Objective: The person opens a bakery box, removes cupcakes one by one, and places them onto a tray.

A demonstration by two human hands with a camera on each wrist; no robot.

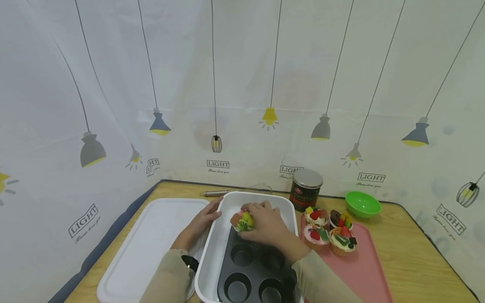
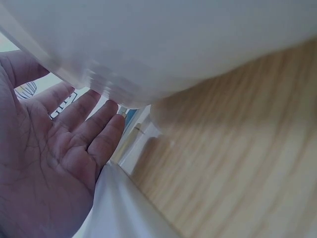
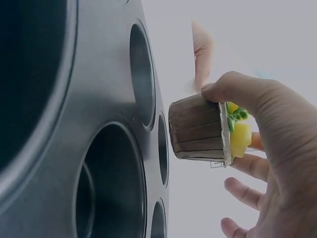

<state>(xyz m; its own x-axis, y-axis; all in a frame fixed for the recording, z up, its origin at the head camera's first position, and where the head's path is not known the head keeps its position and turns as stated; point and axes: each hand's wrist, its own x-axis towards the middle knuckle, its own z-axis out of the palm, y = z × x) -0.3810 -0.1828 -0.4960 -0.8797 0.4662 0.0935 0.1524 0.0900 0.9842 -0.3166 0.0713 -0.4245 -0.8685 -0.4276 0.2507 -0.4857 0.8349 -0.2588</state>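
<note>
Between thumb and fingers my right hand (image 1: 265,223) holds a toy cupcake (image 1: 242,221) with yellow and green topping. In the right wrist view the cupcake's brown pleated cup (image 3: 195,129) is tipped on its side in the picture, close over the openings of a dark muffin tin (image 1: 255,259). The tin lies inside a deep white bin (image 1: 206,263), and its near cups hold nothing. My left hand (image 1: 202,221) is at the bin's left rim, thumb over the edge and fingers against the outer wall, as the left wrist view (image 2: 59,144) shows.
Several decorated cupcakes (image 1: 342,240) stand on a pink tray (image 1: 363,273) to the right. Behind are an espresso tin (image 1: 305,191), a green bowl (image 1: 363,205) and a whisk (image 1: 216,193). A white lid-like board (image 1: 147,248) lies left, beside the bin.
</note>
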